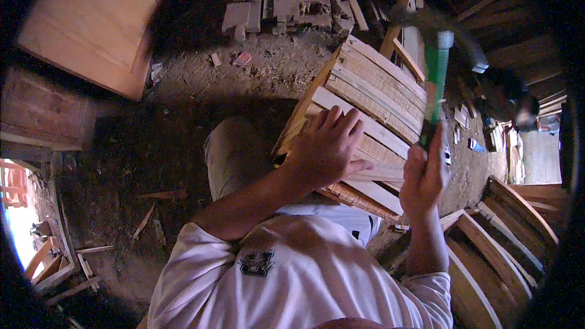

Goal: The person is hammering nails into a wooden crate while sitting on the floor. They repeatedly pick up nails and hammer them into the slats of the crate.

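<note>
A slatted wooden crate (378, 100) rests tilted across my lap, its pale, rough slats set side by side with narrow gaps. Over the slats at its near left lies my left hand (329, 146), palm down, thumb apart from the slightly bent fingers. Its fingertips press on the wood; no nail shows under them. My right hand (423, 176) is wrapped round the dark grip of a hammer (434, 79) with a green shaft. The hammer stands raised beside the crate's right side, its dark head smeared by motion.
Old planks (298, 0) are piled on the dirt floor ahead. A wooden panel (91, 18) stands at the far left. Curved slatted wooden pieces (487, 262) lie at the lower right. Wood scraps (146, 219) litter the floor at left, near a bright opening (15, 213).
</note>
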The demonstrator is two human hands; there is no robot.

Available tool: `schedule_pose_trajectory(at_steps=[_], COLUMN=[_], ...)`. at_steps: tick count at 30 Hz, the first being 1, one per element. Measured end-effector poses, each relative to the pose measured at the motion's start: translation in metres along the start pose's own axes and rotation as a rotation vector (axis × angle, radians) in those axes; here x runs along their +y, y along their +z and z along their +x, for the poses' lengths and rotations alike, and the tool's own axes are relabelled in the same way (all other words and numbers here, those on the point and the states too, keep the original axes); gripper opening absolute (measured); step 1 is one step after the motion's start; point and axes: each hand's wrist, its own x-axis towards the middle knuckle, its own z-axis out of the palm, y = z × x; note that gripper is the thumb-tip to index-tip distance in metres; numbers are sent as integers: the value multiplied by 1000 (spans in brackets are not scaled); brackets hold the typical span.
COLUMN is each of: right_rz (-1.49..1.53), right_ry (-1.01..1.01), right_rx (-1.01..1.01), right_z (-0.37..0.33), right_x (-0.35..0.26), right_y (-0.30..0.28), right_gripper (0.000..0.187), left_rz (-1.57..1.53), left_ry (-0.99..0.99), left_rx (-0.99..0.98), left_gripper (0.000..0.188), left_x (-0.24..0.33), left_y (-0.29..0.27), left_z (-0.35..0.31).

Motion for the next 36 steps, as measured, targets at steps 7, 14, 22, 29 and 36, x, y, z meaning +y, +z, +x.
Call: schedule_pose_trajectory(at_steps=[7,14,22,29,36], right_rz=[13,-65,-28,89,18], right_ry=[-15,-14,123,107,193], right_rx=[-87,-303,-267,-63,-298], right_z=[16,17,5,2,18], right_x=[5,8,0,1,-12], right_y=[-6,3,-1,-3,-14], right_gripper=[59,59,54,55,62], left_rz=[34,53,-10,-23,-2], left_ry=[18,17,7,5,30], left_rx=[46,58,-39,11,34], left_gripper=[83,82,76,72,80], left_x=[-3,-1,2,1,-5], left_y=[3,7,-10,-4,3], left_z=[-1,-3,4,0,1])
